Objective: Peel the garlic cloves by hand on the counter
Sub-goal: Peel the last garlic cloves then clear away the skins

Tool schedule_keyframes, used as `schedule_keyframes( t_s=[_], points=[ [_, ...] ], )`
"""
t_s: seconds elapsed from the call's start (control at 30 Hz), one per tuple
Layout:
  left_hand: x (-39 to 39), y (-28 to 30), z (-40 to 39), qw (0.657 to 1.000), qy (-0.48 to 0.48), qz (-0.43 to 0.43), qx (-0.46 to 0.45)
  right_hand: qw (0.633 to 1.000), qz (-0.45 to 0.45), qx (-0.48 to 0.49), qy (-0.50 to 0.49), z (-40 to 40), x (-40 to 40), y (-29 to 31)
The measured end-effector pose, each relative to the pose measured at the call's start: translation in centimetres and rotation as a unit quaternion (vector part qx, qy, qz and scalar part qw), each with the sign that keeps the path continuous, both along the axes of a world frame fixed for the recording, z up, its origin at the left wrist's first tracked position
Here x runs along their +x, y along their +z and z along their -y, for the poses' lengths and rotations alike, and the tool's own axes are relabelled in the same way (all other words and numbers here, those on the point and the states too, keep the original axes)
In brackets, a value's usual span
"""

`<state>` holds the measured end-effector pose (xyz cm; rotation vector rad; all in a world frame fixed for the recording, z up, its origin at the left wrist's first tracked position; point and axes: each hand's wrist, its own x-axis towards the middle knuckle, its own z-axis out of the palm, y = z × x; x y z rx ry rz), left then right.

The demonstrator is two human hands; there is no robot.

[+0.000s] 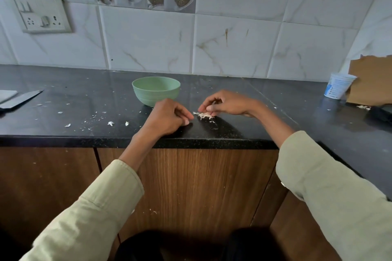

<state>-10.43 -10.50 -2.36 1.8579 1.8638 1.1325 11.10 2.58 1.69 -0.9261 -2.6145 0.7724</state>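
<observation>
a small heap of garlic skins [205, 115] lies on the black counter [84, 99] near its front edge, between the two hands. the right hand [228, 103] hovers right over the heap, fingers curled and pinching something pale; whether that is a clove cannot be told. the left hand [167, 116] rests on the counter just left of the heap, fingers curled in, apparently empty. a green bowl [156, 90] stands just behind the hands. a knife [21, 99] lies far left, a white cup [339, 86] far right.
</observation>
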Motion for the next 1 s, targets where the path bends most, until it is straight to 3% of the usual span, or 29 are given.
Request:
schedule_keyframes(
  t_s=[0.17, 0.27, 0.43, 0.6, 0.8, 1.0],
  points=[
    [1.7, 0.5, -1.2, 1.0, -0.011, 0.02, 0.014, 0.998, 0.06, 0.013, -0.024, 0.3, 1.1, 1.2],
    [1.5, 0.7, -1.8, 0.993, -0.005, 0.115, 0.035, 0.994, 0.103, -0.003, -0.037, 1.0, 1.9, 1.2],
    [0.7, 0.7, -1.7, 0.976, 0.011, 0.214, 0.034, 0.996, -0.004, 0.065, -0.057, 2.8, -0.5, -1.6],
    [0.1, 0.1, -0.4, 0.981, 0.046, 0.175, 0.066, 0.983, -0.067, 0.153, -0.078, 3.0, -1.4, -2.1],
    [-2.7, 0.2, 2.6, 0.989, 0.086, 0.043, 0.114, 0.984, -0.065, 0.166, 0.0, 3.3, -2.3, -3.7],
    [-7.8, -0.5, 6.7, 0.977, 0.185, 0.007, 0.109, 0.98, -0.067, 0.185, 0.003, 3.7, -3.2, -3.3]
  ],
)
